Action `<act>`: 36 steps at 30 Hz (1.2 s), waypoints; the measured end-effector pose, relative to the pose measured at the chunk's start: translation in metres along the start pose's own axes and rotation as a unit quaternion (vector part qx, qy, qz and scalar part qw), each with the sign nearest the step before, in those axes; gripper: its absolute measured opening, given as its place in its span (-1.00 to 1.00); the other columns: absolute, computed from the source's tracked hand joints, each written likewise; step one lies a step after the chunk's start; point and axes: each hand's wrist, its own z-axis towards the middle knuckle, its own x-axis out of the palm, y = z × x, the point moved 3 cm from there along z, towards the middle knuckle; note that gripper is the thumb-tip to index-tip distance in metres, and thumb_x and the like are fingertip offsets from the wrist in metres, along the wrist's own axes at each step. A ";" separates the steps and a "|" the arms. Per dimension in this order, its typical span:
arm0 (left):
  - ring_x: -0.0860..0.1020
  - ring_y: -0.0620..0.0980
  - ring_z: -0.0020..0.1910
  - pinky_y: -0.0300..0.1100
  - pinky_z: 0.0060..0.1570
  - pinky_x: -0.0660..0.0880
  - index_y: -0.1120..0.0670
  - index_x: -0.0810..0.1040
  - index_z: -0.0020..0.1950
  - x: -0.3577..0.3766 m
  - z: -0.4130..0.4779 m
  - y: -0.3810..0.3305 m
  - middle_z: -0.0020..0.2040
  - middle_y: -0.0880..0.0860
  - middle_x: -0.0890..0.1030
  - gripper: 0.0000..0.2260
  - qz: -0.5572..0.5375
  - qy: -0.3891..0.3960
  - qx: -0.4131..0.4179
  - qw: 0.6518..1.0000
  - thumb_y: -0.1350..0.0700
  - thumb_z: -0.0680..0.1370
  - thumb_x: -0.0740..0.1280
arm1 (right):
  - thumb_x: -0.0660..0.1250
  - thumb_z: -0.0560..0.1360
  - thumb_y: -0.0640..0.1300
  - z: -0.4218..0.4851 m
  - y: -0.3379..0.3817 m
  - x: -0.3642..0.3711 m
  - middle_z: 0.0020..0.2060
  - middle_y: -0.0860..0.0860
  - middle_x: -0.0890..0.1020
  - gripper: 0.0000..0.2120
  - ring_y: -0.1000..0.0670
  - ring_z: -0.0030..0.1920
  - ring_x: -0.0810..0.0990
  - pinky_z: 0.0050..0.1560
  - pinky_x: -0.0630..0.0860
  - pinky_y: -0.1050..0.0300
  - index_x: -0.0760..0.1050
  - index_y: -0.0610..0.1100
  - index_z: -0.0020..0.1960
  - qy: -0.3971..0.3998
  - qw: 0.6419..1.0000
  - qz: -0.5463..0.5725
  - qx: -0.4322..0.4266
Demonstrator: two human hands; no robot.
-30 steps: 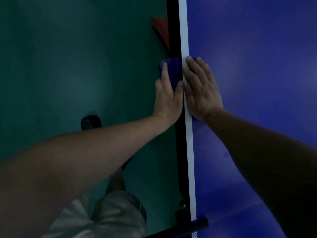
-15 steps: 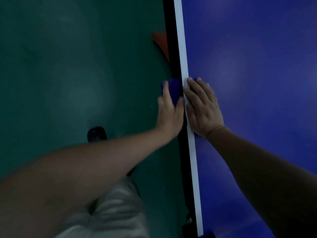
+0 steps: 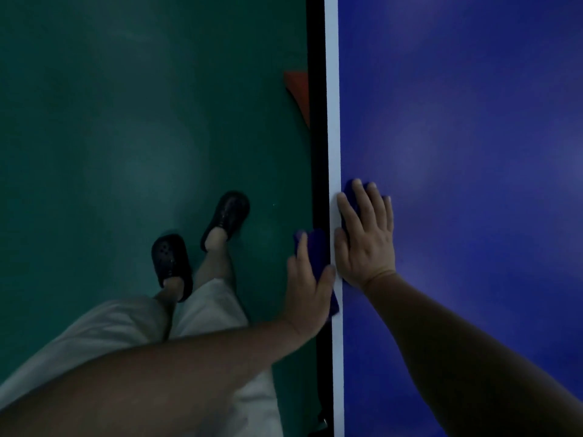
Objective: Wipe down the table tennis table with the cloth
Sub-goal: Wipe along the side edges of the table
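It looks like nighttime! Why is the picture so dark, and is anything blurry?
Head view: dim all over, arms nearly black low down; soft pale glare patches on the table and floor; the left hand, right hand, cloth and shoes look fairly sharp.

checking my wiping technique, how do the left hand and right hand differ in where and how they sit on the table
The left hand presses against the black side edge of the table, while the right hand lies flat on its blue top, fingers spread. The left hand sits nearer the person; the right hand reaches further ahead. Both press on the blue cloth, which seems folded over the edge.
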 end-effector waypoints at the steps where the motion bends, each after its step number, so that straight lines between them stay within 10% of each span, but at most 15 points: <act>1: 0.30 -0.15 0.35 -0.22 0.38 0.25 -0.05 -0.05 0.63 -0.005 0.023 -0.013 0.36 -0.06 0.20 -0.34 0.002 -0.011 0.011 1.000 -0.11 0.63 0.21 | 0.11 0.61 -0.04 0.001 0.000 0.001 0.56 -0.19 0.25 -0.49 -0.26 0.59 0.13 0.53 0.07 -0.38 0.34 -0.18 0.53 0.001 1.000 -0.001 0.000; 15: 0.42 -0.30 0.28 -0.10 0.30 0.47 -0.29 -0.09 0.59 -0.013 0.054 -0.033 0.38 -0.09 0.32 -0.35 0.015 0.011 -0.019 1.000 -0.32 0.56 0.11 | 0.23 0.54 -0.03 0.033 -0.008 -0.013 0.40 -0.09 0.44 -0.60 -0.18 0.42 0.37 0.34 0.38 -0.31 0.42 -0.08 0.35 0.025 0.999 0.023 0.003; 20: 0.12 -0.70 0.17 -0.68 0.16 0.12 -0.11 -0.10 0.61 -0.036 0.135 -0.085 0.38 -0.08 0.19 -0.33 0.068 -0.029 0.070 0.995 -0.20 0.60 0.16 | 0.20 0.62 -0.02 0.122 -0.022 -0.025 0.48 -0.19 0.40 -0.55 -0.22 0.52 0.27 0.51 0.21 -0.28 0.44 -0.21 0.43 0.024 0.996 0.034 -0.082; 27: 0.41 -0.07 0.17 -0.15 0.19 0.37 -0.12 -0.14 0.63 -0.057 0.224 -0.157 0.37 0.10 0.29 -0.34 0.104 -0.071 0.127 0.984 -0.24 0.62 0.08 | 0.18 0.67 -0.12 0.258 -0.042 -0.037 0.53 -0.19 0.33 -0.58 -0.25 0.56 0.23 0.55 0.14 -0.26 0.38 -0.27 0.48 -0.021 0.993 0.029 -0.116; 33: 0.37 -0.44 0.15 -0.53 0.05 0.34 -0.52 -0.25 0.46 -0.032 0.125 -0.089 0.25 -0.32 0.25 -0.42 0.064 -0.008 0.060 0.996 -0.41 0.56 0.04 | 0.16 0.67 -0.11 0.314 -0.043 -0.039 0.54 -0.16 0.32 -0.56 -0.21 0.57 0.22 0.59 0.09 -0.16 0.36 -0.26 0.50 0.021 0.991 0.028 -0.129; 36: 0.37 -0.34 0.21 -0.25 0.24 0.41 -0.50 -0.25 0.47 -0.039 0.152 -0.100 0.34 -0.19 0.24 -0.40 0.055 0.018 0.043 0.997 -0.40 0.57 0.05 | 0.15 0.67 -0.11 0.333 -0.036 -0.036 0.54 -0.17 0.31 -0.55 -0.22 0.57 0.21 0.58 0.09 -0.18 0.35 -0.26 0.51 0.016 0.988 0.032 -0.152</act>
